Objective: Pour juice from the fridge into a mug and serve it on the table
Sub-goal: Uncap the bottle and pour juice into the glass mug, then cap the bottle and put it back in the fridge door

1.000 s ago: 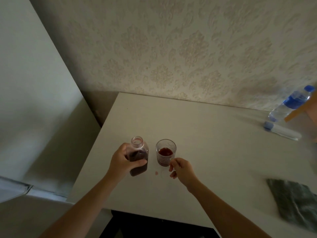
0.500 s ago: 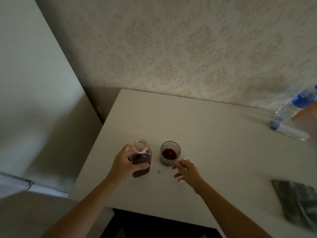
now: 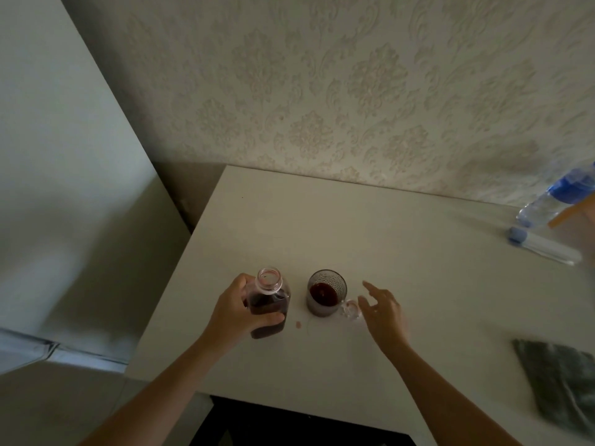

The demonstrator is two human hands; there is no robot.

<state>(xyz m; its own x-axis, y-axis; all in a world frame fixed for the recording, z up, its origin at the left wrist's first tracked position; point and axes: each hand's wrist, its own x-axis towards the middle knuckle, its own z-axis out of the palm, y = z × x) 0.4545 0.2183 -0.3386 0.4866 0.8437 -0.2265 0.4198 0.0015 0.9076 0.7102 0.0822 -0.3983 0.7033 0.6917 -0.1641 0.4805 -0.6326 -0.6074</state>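
Gripping the uncapped juice bottle (image 3: 269, 304) standing at lower center of the white table (image 3: 402, 252), the left hand (image 3: 236, 312) wraps it, the glass mug (image 3: 325, 292) of dark juice stands just right, and the right hand (image 3: 383, 312) hovers open-fingered beside its handle.

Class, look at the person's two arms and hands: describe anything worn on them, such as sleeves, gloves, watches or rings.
Both forearms are bare up to the frame's lower edge, with no sleeves in view. The left hand and right hand wear no gloves. No watch, bracelet or ring is visible, though the dim, slightly blurred picture could hide a thin one.

Dim, flat light here; soft shadow pools in the wall corner, the right hand (image 3: 383, 312) smears with motion, and the wide lens bends and blurs the edges.
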